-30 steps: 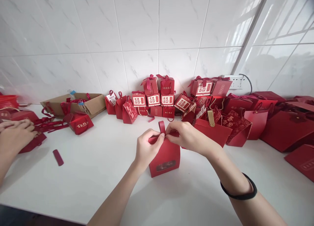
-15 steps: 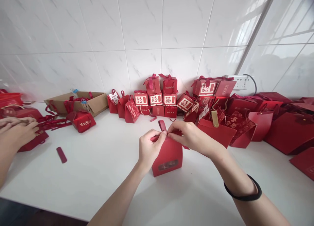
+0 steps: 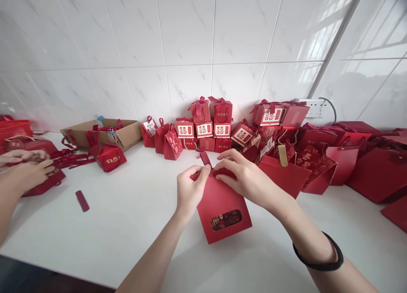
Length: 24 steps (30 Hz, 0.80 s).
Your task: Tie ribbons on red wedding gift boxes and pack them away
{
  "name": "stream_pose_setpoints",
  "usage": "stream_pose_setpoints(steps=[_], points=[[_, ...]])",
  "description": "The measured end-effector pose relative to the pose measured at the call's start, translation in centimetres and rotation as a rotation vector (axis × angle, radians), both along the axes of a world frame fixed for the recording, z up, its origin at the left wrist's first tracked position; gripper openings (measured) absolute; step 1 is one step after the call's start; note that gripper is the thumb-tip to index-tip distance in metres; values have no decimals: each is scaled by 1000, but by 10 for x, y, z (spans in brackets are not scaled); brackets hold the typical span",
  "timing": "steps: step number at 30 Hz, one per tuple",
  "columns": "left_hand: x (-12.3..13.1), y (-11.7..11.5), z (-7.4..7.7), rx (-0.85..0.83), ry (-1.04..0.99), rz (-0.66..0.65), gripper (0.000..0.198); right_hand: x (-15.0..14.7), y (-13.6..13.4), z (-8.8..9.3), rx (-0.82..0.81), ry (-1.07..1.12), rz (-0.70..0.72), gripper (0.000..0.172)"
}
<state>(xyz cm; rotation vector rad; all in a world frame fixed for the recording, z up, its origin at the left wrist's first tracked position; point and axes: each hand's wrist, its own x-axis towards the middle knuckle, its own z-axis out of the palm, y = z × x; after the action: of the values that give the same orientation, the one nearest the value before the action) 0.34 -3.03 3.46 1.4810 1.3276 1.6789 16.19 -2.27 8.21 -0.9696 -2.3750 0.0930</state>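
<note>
A red gift box point(image 3: 222, 199) with an oval window low on its front is tilted above the white table, its windowed face towards me. A dark red ribbon loop point(image 3: 205, 158) stands up from its top. My left hand point(image 3: 192, 189) pinches the top edge at the foot of the loop, thumb and forefinger together. My right hand point(image 3: 243, 174) has its fingers bent over the top right of the box, fingertips at the ribbon's base beside my left thumb. The fingertips partly hide the fastening there.
Small red boxes point(image 3: 203, 129) are stacked along the wall, and larger red bags point(image 3: 286, 172) stand at the right. At left are a cardboard tray point(image 3: 129, 134), a loose ribbon strip point(image 3: 82, 201) and another person's hands point(image 3: 30, 168) on a red box.
The box's lower end has swung up towards me and to the right, showing more of its window. The ribbon loop leans further left. My right fingers have spread over the box top.
</note>
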Motion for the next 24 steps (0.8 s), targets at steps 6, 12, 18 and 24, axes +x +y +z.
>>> stream_pose_setpoints(steps=[6,12,18,24], points=[[1,0,0,5,13,13,31,0,2,-1,-33,3,-1,10],[2,0,-2,2,11,7,29,0,3,-1,-60,-4,-2,12],[2,-1,-1,5,6,7,30,0,0,1,-36,-46,-7,14],[2,-1,-1,15,0,5,30,-2,-1,0,-26,-5,7,12]])
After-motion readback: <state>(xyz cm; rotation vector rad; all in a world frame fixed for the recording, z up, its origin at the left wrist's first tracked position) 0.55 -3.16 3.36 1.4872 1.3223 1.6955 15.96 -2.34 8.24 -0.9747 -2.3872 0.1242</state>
